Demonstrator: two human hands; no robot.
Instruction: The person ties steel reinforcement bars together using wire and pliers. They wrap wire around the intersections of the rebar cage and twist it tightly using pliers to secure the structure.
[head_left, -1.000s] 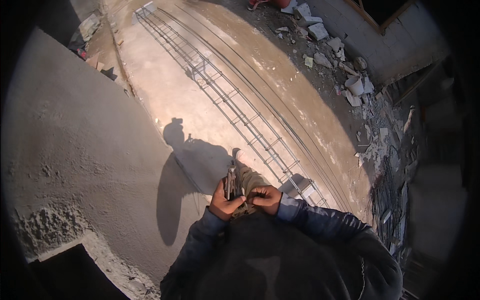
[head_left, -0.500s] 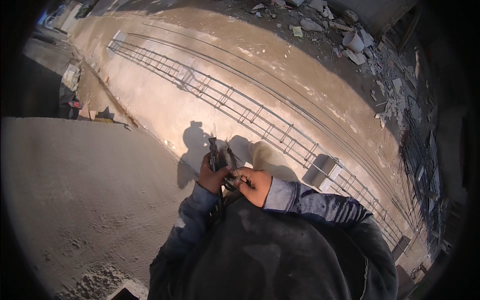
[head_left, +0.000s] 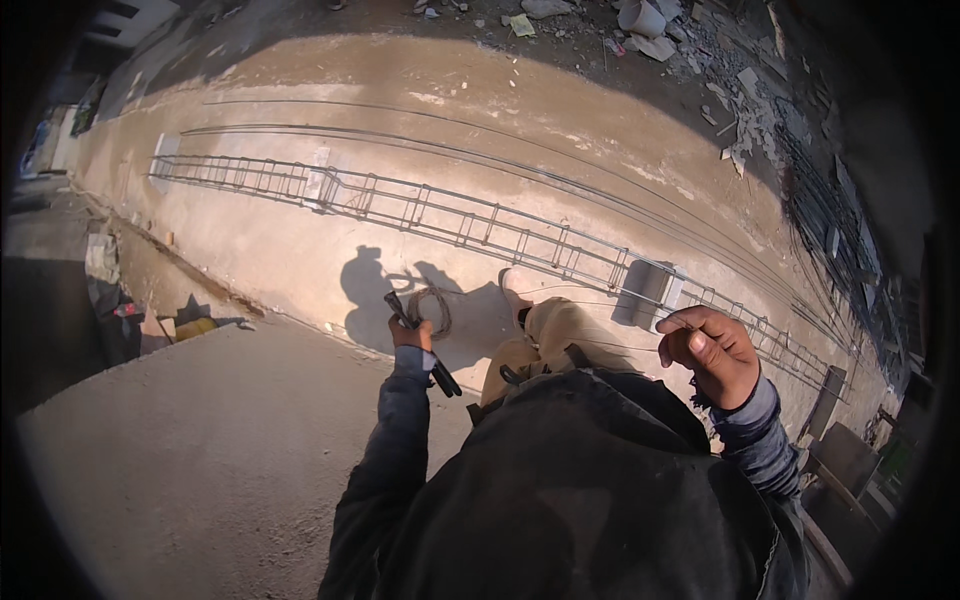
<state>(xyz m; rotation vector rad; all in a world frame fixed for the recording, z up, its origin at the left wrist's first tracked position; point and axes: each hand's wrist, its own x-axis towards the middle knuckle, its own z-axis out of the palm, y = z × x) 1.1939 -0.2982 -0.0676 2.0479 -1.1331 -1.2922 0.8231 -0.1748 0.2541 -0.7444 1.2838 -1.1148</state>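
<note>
My left hand (head_left: 412, 334) is closed round dark long-handled pincers (head_left: 445, 379), held at a slant with the head up and left. Right by this hand is a loose coil of thin wire (head_left: 437, 316); whether the fingers hold it too I cannot tell. Out to the right, my right hand (head_left: 712, 358) is raised with its fingers curled and the thumb against them. What it pinches, if anything, is too small to make out. Beyond both hands a long rebar cage (head_left: 440, 212) lies across the ground, propped on blocks.
A grey block (head_left: 652, 292) supports the cage near my right hand. Loose long bars (head_left: 560, 180) lie behind the cage. Rubble (head_left: 745, 105) and a white bucket (head_left: 640, 18) are at the far right. A concrete slab (head_left: 230, 430) fills the near left.
My hands were together at a wire bundle; now they are wide apart. My right hand has swung far right, while the left still grips the pincers. The view has turned.
</note>
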